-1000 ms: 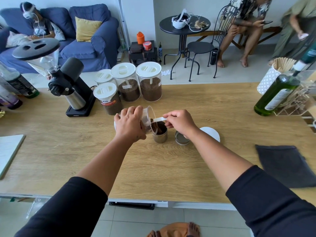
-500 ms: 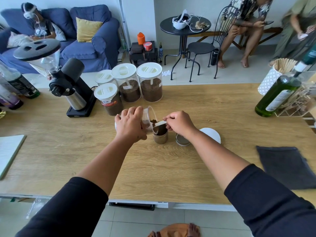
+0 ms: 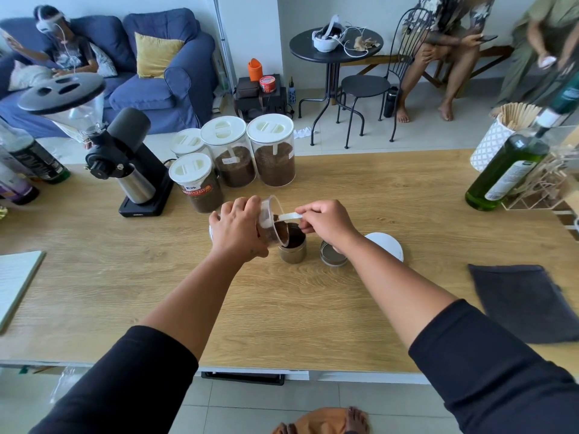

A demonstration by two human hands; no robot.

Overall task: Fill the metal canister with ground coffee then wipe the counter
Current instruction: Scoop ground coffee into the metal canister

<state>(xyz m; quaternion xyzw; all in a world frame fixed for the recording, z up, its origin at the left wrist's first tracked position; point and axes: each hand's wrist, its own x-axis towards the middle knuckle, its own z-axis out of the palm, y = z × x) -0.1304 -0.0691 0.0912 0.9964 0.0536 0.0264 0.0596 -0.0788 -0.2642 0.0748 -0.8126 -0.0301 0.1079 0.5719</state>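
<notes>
A small metal canister point(image 3: 293, 253) stands on the wooden counter point(image 3: 313, 308), dark ground coffee showing inside it. My left hand point(image 3: 236, 230) grips a clear plastic coffee jar point(image 3: 272, 220) tipped steeply, its mouth right over the canister. My right hand point(image 3: 327, 222) pinches a white scoop point(image 3: 289, 217) whose end reaches into the jar's mouth. The canister's metal lid point(image 3: 332, 254) lies just right of it, partly under my right wrist. A white jar lid point(image 3: 387, 245) rests beyond that. A dark grey cloth point(image 3: 523, 303) lies flat at the right.
Several white-lidded jars of coffee point(image 3: 272, 151) stand behind my hands, a black grinder point(image 3: 128, 164) to their left. A green bottle point(image 3: 507, 170) and a white holder of sticks point(image 3: 501, 136) are at the right. A board point(image 3: 15, 283) lies at the left edge. People sit beyond the counter.
My left hand has tipped the jar further, so its mouth sits lower over the canister. The scoop has shifted slightly at the jar's mouth. The canister holds more coffee.
</notes>
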